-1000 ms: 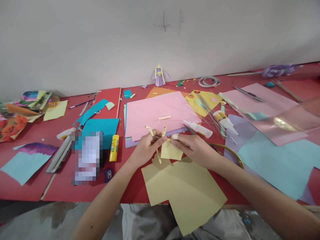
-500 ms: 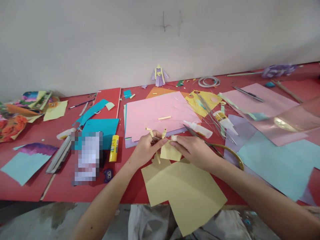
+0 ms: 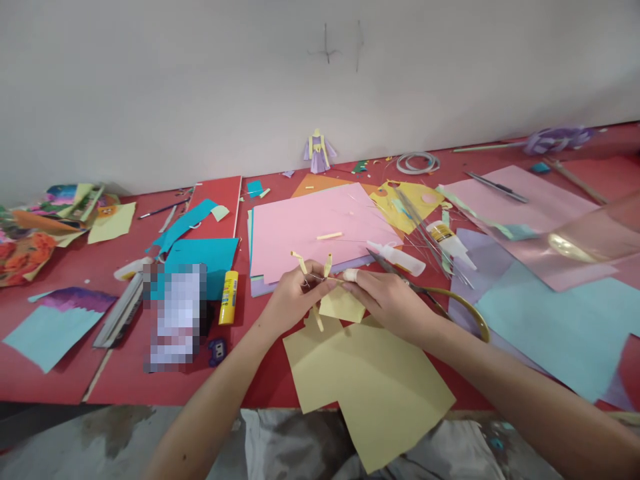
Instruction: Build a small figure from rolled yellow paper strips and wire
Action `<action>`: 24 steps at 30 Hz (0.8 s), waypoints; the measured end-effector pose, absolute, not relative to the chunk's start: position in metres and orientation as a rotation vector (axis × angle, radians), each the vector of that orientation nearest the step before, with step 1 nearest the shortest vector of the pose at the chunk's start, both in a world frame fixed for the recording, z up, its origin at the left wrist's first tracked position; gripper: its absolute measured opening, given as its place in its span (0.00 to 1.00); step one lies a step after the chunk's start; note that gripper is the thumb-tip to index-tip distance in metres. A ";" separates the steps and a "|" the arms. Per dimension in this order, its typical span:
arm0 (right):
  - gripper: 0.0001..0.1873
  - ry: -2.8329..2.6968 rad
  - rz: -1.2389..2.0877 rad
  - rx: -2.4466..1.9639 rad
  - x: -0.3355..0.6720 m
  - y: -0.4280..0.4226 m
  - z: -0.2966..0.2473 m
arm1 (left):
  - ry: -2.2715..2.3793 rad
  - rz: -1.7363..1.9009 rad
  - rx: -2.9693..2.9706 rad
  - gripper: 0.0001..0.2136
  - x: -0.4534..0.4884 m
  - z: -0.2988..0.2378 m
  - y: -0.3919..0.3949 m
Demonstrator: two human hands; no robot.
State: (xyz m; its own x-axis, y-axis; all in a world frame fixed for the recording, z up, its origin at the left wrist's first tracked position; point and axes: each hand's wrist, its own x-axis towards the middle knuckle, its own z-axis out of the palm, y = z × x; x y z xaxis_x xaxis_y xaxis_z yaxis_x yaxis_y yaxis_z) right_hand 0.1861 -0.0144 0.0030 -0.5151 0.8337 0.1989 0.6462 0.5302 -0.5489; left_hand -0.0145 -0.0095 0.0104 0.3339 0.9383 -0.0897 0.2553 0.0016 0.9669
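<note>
Two bare hands were close together just in front of the pink sheet (image 3: 305, 227), on your side of its near edge. Your left hand (image 3: 295, 293) was closed in a pinch, thumb against fingers, on the yellow paper rolls (image 3: 327, 265), which poked out above and below. Your right hand (image 3: 387, 293), a white wrap (image 3: 350, 275) around one finger, pinched the small yellow paper (image 3: 344, 307), its fingertips nearly meeting your left thumb. A light, steady grip seemed wisest: the rolls looked narrow and hollow-ended, likely to flatten if squeezed, while the small yellow paper was flat, thin and matt, likely to crease. Nearer you than the pink sheet lay the large yellow sheet (image 3: 375, 393), smooth, with a stepped outline.
</note>
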 end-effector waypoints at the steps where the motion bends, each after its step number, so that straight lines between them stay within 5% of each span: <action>1: 0.17 -2.333 0.585 -1.200 0.186 -0.014 0.003 | 1.143 0.785 1.506 0.13 -0.014 0.010 -0.010; 24: 0.16 -2.312 0.463 -1.148 0.188 -0.016 -0.005 | 1.079 0.757 1.410 0.11 -0.013 0.008 -0.010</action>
